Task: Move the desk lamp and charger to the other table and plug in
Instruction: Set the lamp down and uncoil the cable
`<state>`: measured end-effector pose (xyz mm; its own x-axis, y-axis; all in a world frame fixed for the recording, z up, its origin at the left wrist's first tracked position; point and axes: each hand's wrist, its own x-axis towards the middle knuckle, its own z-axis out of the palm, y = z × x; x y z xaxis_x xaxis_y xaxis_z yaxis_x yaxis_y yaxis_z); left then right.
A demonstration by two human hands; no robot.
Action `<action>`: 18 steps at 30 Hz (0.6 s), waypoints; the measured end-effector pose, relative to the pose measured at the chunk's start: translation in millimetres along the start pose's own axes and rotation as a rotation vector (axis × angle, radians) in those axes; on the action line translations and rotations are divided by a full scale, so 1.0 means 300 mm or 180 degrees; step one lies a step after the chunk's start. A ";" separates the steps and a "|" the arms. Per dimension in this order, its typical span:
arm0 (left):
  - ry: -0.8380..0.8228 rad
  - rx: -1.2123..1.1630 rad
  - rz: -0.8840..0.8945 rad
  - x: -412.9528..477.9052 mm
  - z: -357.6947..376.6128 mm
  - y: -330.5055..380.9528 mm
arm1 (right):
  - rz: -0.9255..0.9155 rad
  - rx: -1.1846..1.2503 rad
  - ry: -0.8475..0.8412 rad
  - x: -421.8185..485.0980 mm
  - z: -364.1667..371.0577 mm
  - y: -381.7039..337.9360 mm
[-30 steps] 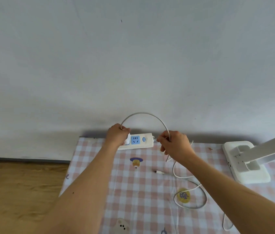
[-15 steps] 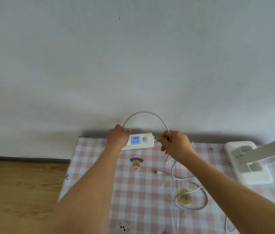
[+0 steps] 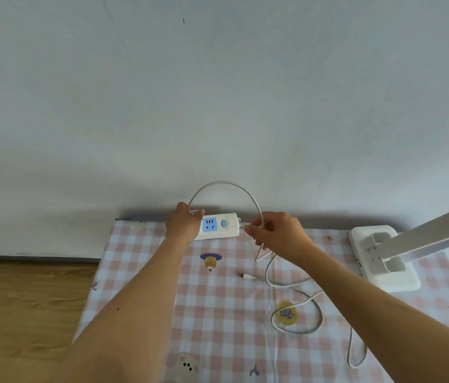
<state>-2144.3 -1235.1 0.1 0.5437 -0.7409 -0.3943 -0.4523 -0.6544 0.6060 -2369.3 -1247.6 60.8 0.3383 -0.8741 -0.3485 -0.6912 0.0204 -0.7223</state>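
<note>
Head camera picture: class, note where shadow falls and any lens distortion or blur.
Head view: soft, even light, no glare; a dark shadow band on the wall behind the power strip; forearms balloon toward the bottom edge, wide-angle stretch.

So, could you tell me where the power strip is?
In the head view, the power strip lies at the table's far edge, between left hand and right hand.

The power strip (image 3: pixel 219 226) lies at the table's (image 3: pixel 140 261) far edge, lamp base (image 3: pixel 383 258) right, cable (image 3: pixel 295 308) between, nearer.
</note>
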 end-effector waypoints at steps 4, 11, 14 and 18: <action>-0.0059 -0.0020 -0.0019 0.001 -0.003 -0.002 | -0.0050 -0.0021 0.0097 -0.041 -0.050 0.032; 0.0514 0.0183 0.0251 -0.086 0.012 -0.016 | 0.0175 0.0075 0.0629 -0.108 -0.153 0.124; 0.1360 -0.0128 0.0413 -0.215 0.025 -0.049 | 0.0335 -0.0049 0.0752 -0.147 -0.162 0.172; 0.1508 0.0650 0.2399 -0.335 0.036 -0.043 | 0.0448 -0.0081 0.0697 -0.192 -0.143 0.212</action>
<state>-2200.7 -1153.8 24.5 0.2666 -0.8729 0.4087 -0.8971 -0.0698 0.4362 -2460.1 -1216.7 60.7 0.0934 -0.9478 -0.3049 -0.7385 0.1394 -0.6597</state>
